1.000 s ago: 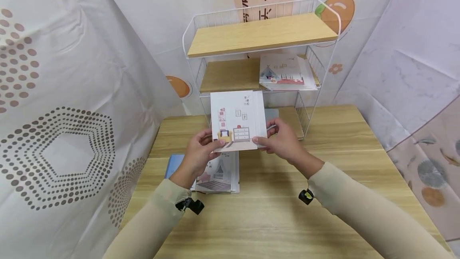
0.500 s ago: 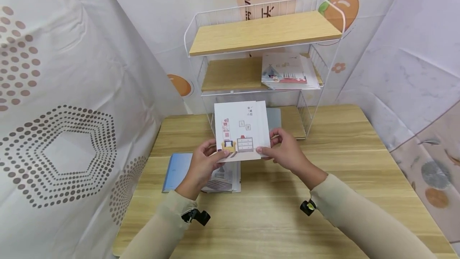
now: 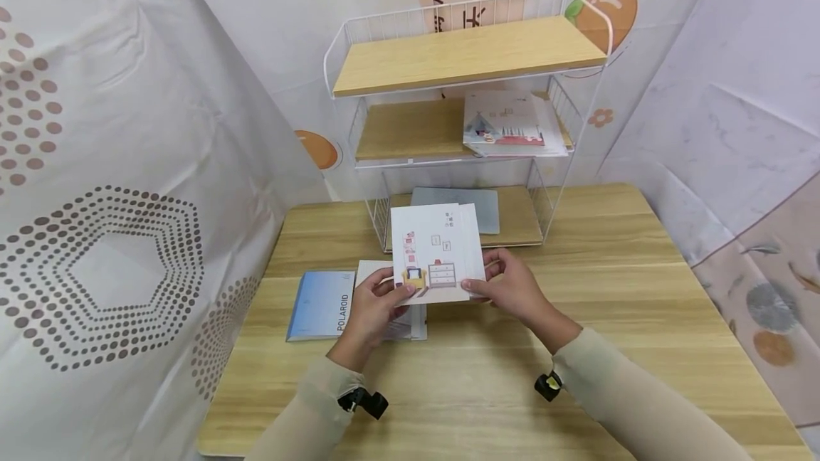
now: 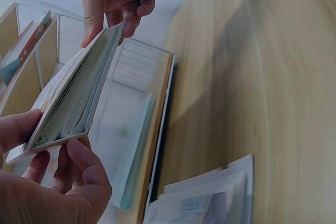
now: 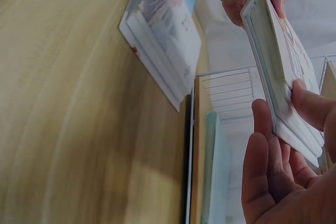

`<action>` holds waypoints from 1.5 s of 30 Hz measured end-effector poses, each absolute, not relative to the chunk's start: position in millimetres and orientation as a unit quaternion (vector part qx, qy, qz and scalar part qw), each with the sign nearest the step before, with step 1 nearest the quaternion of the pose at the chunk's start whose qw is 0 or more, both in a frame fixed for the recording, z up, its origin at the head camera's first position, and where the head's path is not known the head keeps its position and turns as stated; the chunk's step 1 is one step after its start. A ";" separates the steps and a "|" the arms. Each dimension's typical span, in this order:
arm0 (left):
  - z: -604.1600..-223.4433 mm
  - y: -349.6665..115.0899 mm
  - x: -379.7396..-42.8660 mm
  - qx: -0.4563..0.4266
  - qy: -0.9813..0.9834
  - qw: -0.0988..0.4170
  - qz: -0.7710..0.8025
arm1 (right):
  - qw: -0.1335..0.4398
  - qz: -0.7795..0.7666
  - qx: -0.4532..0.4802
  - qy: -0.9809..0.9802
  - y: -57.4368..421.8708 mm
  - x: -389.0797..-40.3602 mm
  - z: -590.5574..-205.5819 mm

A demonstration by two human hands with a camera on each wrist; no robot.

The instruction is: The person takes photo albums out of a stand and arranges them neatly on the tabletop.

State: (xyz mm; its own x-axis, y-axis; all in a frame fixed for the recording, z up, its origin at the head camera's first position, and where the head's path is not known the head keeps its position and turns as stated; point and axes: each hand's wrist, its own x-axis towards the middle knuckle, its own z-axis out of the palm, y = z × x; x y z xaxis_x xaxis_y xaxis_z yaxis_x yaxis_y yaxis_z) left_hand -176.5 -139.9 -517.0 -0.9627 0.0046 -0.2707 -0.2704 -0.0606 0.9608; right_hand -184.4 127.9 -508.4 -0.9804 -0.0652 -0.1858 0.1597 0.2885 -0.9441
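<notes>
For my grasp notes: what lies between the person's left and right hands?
A white book spans the gap between the left hand and the right hand, gripped by both. The head view shows it, and both wrist views agree.

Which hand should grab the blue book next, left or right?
Probably the left hand: it's nearer the blue book, while the right hand is farther over. Both hold the white book, so the left hand must let go first.
</notes>
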 end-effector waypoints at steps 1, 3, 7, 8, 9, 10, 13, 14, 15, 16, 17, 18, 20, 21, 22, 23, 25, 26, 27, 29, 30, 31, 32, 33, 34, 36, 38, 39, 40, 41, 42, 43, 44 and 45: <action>-518.6 -139.0 -175.7 -0.101 0.679 0.095 0.721 | 0.095 -0.594 0.029 0.798 128.3 -183.9 -510.4; -521.6 -137.4 -173.9 -0.105 0.680 0.095 0.719 | 0.096 -0.594 0.032 0.798 129.1 -182.8 -514.8; -530.0 -135.6 -171.7 -0.111 0.683 0.098 0.715 | 0.095 -0.593 0.037 0.799 129.3 -179.8 -524.5; -532.4 -135.3 -171.2 -0.113 0.685 0.100 0.713 | 0.094 -0.592 0.042 0.799 129.0 -179.1 -527.1; -535.1 -135.3 -170.8 -0.115 0.687 0.100 0.710 | 0.094 -0.592 0.046 0.799 128.6 -178.4 -530.0; -538.1 -135.3 -170.2 -0.119 0.689 0.101 0.708 | 0.094 -0.591 0.049 0.800 128.1 -177.4 -533.0; -546.2 -135.1 -168.1 -0.125 0.697 0.101 0.699 | 0.097 -0.587 0.063 0.801 126.3 -174.4 -541.9; -548.3 -134.8 -167.2 -0.129 0.698 0.102 0.697 | 0.098 -0.585 0.067 0.803 125.6 -173.6 -545.0; -550.9 -134.6 -166.7 -0.131 0.700 0.101 0.695 | 0.098 -0.583 0.069 0.804 124.9 -172.8 -547.6; -553.5 -134.2 -166.0 -0.134 0.701 0.100 0.693 | 0.097 -0.581 0.072 0.805 124.4 -172.0 -550.3; -556.3 -133.9 -165.4 -0.135 0.703 0.100 0.691 | 0.097 -0.578 0.074 0.807 123.9 -171.3 -552.7; -558.8 -133.2 -164.5 -0.139 0.703 0.101 0.690 | 0.097 -0.575 0.075 0.809 123.6 -170.4 -554.8; -565.2 -131.7 -162.9 -0.142 0.702 0.099 0.691 | 0.100 -0.569 0.078 0.812 123.4 -168.9 -559.4; -568.0 -130.7 -161.9 -0.144 0.699 0.098 0.693 | 0.101 -0.567 0.080 0.814 123.5 -168.3 -562.3; -571.0 -129.8 -161.0 -0.146 0.697 0.097 0.695 | 0.104 -0.565 0.082 0.815 123.6 -167.8 -565.5; -573.5 -128.8 -159.9 -0.149 0.694 0.095 0.698 | 0.106 -0.562 0.084 0.816 123.6 -167.3 -568.4; -578.2 -127.1 -158.5 -0.154 0.690 0.091 0.702 | 0.105 -0.553 0.089 0.822 123.3 -166.6 -574.8; -579.9 -126.3 -157.6 -0.156 0.689 0.089 0.702 | 0.105 -0.549 0.091 0.824 123.1 -166.4 -578.0; -581.5 -125.8 -157.1 -0.159 0.688 0.087 0.703 | 0.104 -0.545 0.094 0.827 122.9 -166.1 -580.8; -584.6 -124.9 -156.1 -0.164 0.692 0.082 0.698 | 0.102 -0.534 0.098 0.833 122.6 -165.3 -584.7; -585.6 -124.5 -155.4 -0.163 0.696 0.080 0.694 | 0.101 -0.529 0.100 0.836 122.7 -164.9 -586.5; -586.7 -124.2 -154.8 -0.161 0.702 0.077 0.689 | 0.101 -0.528 0.102 0.837 122.9 -164.6 -587.8; -587.6 -123.9 -154.2 -0.158 0.707 0.073 0.685 | 0.102 -0.527 0.104 0.837 123.2 -164.3 -588.9; -588.2 -123.5 -153.7 -0.156 0.713 0.070 0.680 | 0.102 -0.525 0.105 0.838 123.4 -163.8 -589.5; -589.0 -123.2 -153.4 -0.152 0.720 0.067 0.674 | 0.103 -0.523 0.107 0.839 123.7 -163.8 -590.6; -589.7 -122.4 -152.8 -0.141 0.737 0.060 0.658 | 0.104 -0.519 0.109 0.841 124.2 -163.8 -592.2; -590.3 -121.7 -152.9 -0.132 0.758 0.053 0.636 | 0.103 -0.515 0.109 0.844 124.4 -164.1 -593.4; -590.3 -121.3 -153.0 -0.130 0.768 0.049 0.625 | 0.103 -0.511 0.108 0.847 124.5 -164.4 -594.4; -590.5 -121.1 -153.2 -0.126 0.779 0.045 0.613 | 0.102 -0.508 0.108 0.848 124.4 -164.7 -595.1; -590.4 -120.9 -153.1 -0.123 0.788 0.042 0.601 | 0.102 -0.506 0.108 0.850 124.2 -164.7 -595.8; -590.3 -120.7 -153.1 -0.121 0.797 0.039 0.591 | 0.102 -0.503 0.109 0.851 124.0 -164.8 -596.8; -590.3 -120.7 -153.1 -0.120 0.802 0.037 0.584 | 0.102 -0.500 0.109 0.853 123.7 -164.7 -597.5; -590.4 -120.6 -153.0 -0.119 0.807 0.034 0.577 | 0.103 -0.495 0.110 0.855 123.4 -164.4 -598.3; -590.4 -120.7 -153.0 -0.119 0.811 0.032 0.572 | 0.104 -0.492 0.112 0.857 122.9 -164.0 -598.8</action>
